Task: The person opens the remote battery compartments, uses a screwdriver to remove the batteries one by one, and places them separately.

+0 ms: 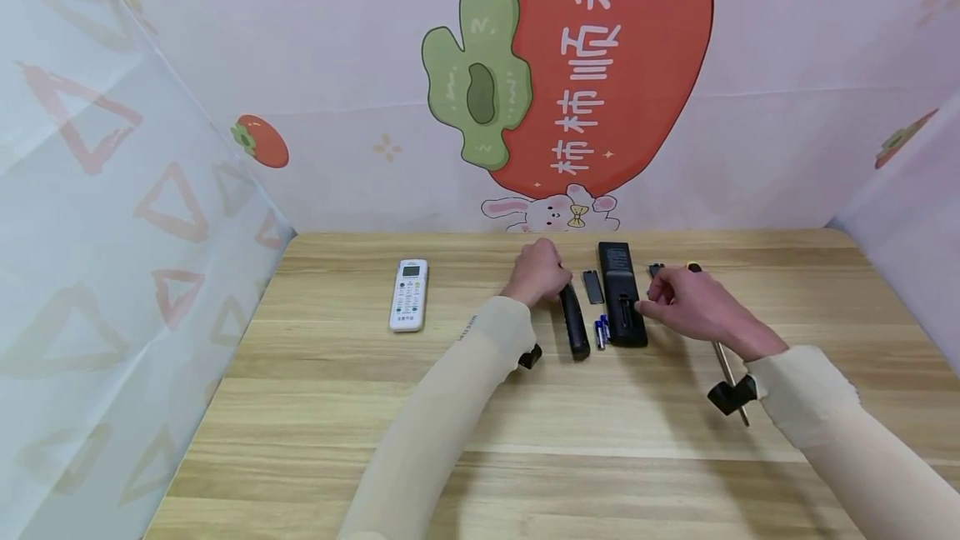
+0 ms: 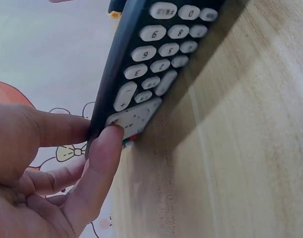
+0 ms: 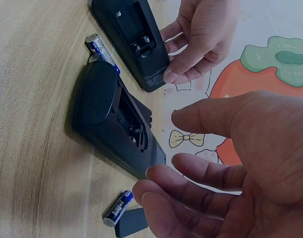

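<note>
Over the wooden counter [image 1: 300, 407], my left hand [image 1: 538, 272] pinches one black remote [image 1: 575, 327] by its end; my right hand [image 1: 693, 302] is loose and empty, just beside the other black remote [image 1: 618, 273] lying there, its battery hole [image 3: 128, 115] showing

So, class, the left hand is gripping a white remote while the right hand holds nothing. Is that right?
The colour is wrong: the left wrist view shows the left hand gripping a black remote. The right hand does hold nothing.
</note>
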Demonstrator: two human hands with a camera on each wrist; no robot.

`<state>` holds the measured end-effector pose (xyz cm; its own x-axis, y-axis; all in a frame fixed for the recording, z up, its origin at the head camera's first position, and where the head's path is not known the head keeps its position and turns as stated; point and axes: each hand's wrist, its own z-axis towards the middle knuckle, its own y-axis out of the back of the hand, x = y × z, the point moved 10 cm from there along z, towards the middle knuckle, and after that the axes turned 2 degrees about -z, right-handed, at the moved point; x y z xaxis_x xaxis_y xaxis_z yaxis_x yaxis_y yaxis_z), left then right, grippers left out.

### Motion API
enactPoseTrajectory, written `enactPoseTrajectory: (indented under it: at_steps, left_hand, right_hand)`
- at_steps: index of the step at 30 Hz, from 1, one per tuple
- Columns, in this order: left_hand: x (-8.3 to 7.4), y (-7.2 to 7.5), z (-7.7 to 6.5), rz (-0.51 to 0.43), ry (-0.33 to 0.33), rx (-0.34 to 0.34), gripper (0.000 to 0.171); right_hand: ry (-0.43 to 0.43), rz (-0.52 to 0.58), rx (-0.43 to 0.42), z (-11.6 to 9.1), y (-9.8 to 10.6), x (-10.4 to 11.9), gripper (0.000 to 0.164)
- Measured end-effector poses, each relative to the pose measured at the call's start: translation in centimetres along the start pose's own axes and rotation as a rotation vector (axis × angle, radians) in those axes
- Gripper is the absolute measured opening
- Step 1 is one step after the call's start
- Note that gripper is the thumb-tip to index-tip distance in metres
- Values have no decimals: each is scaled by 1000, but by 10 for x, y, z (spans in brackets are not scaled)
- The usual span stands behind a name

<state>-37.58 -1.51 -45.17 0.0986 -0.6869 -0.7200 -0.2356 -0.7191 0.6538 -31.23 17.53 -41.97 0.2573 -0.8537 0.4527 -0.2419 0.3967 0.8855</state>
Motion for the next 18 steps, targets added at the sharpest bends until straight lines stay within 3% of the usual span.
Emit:
enactPoseTrajectory:
  at_steps: [10,18]
  left_hand:
    - [9,-1,5,-13,20,10,52]
    - [15,1,4,42,47,-30,19]
  right_hand:
    - [-3,0,3,1,-1,-1,24]
    - [-3,4,5,2,-2,0,23]
